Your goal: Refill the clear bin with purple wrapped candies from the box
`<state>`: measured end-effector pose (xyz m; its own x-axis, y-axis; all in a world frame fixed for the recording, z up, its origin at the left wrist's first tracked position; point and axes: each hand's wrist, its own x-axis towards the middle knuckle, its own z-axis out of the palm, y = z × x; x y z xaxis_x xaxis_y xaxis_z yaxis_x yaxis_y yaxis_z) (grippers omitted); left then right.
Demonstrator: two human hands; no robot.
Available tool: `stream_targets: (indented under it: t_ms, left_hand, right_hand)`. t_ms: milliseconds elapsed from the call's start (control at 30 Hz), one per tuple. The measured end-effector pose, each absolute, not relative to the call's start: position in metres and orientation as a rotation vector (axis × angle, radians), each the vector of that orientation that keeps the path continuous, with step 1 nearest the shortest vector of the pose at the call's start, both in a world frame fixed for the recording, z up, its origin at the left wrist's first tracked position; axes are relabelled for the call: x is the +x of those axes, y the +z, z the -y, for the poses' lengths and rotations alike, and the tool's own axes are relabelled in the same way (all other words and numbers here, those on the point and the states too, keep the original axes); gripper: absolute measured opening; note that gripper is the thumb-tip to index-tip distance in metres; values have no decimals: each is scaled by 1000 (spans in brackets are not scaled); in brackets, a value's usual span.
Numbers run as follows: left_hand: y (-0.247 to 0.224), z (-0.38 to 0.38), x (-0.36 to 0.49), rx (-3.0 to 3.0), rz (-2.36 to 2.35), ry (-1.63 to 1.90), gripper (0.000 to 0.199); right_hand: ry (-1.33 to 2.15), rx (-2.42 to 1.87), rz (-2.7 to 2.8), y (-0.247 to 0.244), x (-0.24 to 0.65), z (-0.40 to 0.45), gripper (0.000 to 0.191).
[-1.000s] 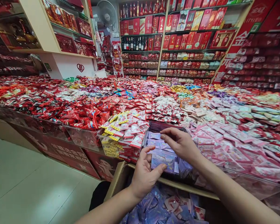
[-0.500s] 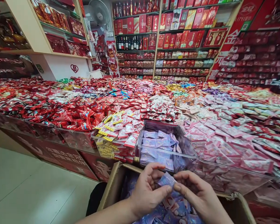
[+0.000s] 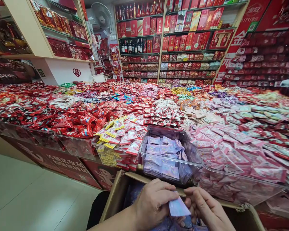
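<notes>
A small light-purple candy packet [image 3: 179,207] is held between the thumb and fingers of my left hand [image 3: 154,199], its flat side turned up. Close beside its right edge is my right hand [image 3: 203,205], fingers curled in; whatever they may hold is hidden. Both hands are over an open cardboard box [image 3: 112,199] of loose purple packets [image 3: 170,224]. Just beyond it stands a clear plastic bin [image 3: 192,150], partly filled with rows of the same purple packets [image 3: 167,148].
Left of the bin are yellow-and-white packets [image 3: 115,131], and right of it pink packets [image 3: 226,147] in another clear bin. Many red candy packets [image 3: 69,122] cover the counter behind. Shelves [image 3: 162,41] of boxes and bottles line the back, near a fan [image 3: 101,16].
My hands have come slightly lower. The packet, earlier between both hands, is now turned over in my left hand, and my right fingers have curled in beside it.
</notes>
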<state>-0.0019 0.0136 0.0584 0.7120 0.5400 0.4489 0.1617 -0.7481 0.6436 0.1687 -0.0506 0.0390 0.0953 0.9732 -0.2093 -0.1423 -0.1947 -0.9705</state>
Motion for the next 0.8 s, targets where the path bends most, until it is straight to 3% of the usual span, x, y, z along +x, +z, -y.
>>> stream_targets:
  t_ms: [167,333,600,800]
  left_hand:
    - [55,-14,-4,2520,-501,807,26]
    - [57,-10,-3,2201,-585,897,40]
    - [56,-7,3,1983,-805,785,30]
    - [49,-4,6,1892,-785,820,35]
  right_hand:
    - [1542,-1161,817,37,154,54,40]
    - [1423,-1146,919,31,155,54,35]
    - [1251,-1287,1240,29,160,57,24]
    - [1162,-1331,1333,24,160,55,23]
